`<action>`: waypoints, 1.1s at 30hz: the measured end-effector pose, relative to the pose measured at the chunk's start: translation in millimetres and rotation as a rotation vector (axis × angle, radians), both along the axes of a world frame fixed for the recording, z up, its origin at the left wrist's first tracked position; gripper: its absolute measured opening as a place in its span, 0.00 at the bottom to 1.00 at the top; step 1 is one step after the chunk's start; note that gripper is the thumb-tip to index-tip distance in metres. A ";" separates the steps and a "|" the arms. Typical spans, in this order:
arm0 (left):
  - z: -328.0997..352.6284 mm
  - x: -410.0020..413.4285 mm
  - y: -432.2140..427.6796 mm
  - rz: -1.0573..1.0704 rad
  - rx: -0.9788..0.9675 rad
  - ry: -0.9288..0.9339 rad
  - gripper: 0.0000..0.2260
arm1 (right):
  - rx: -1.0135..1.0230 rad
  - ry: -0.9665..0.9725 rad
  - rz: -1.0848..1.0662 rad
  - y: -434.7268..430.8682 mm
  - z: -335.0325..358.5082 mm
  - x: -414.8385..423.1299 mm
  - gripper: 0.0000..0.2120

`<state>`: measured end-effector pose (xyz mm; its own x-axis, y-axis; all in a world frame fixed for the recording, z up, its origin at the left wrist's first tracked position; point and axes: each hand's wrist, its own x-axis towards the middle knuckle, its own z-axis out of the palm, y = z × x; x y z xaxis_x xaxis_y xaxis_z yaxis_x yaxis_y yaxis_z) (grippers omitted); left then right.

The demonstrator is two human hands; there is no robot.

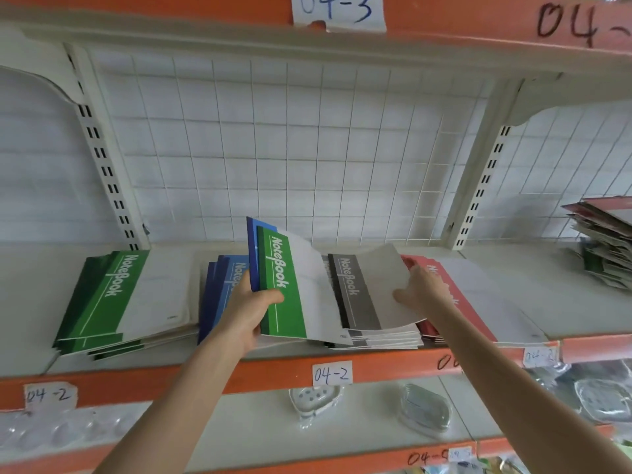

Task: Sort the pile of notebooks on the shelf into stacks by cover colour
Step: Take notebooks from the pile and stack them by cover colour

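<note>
Sorted stacks lie side by side on the shelf [30, 302]: green notebooks [113, 302] at the left, then blue ones [222, 285], grey ones [362, 299] and red ones [478, 295]. My left hand [249, 313] grips a tilted bundle, a green-covered notebook [287, 289] on top with a blue one [253, 248] behind it, held above the blue stack. My right hand [420, 285] rests flat with spread fingers on the right edge of the top grey notebook, partly covering the red stack.
A messy pile of mixed notebooks [605, 241] sits at the far right of the shelf. White wire grid [290, 148] backs the shelf. An orange front rail carries a "04-2" label [331, 372]. Below, soap dishes in plastic wrap [314, 401] lie on the lower shelf.
</note>
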<state>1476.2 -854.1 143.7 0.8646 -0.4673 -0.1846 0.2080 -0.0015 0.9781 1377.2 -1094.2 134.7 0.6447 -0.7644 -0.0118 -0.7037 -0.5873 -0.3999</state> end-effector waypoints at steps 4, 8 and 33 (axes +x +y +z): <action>2.7 3.5 5.4 0.046 -0.024 0.002 0.16 | -0.066 0.148 0.060 -2.2 -8.2 2.1 0.09; 4.9 8.8 13.8 0.073 -0.076 0.022 0.16 | -0.184 0.078 0.176 13.6 -0.1 13.0 0.12; -2.6 76.3 133.9 0.064 0.154 -0.311 0.25 | 1.101 -0.590 0.070 195.6 3.8 116.2 0.08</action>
<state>1552.5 -720.2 141.1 0.9170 -0.3979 0.0284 -0.0958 -0.1506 0.9839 1493.4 -898.6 138.5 0.8081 -0.4959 -0.3181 -0.2313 0.2295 -0.9454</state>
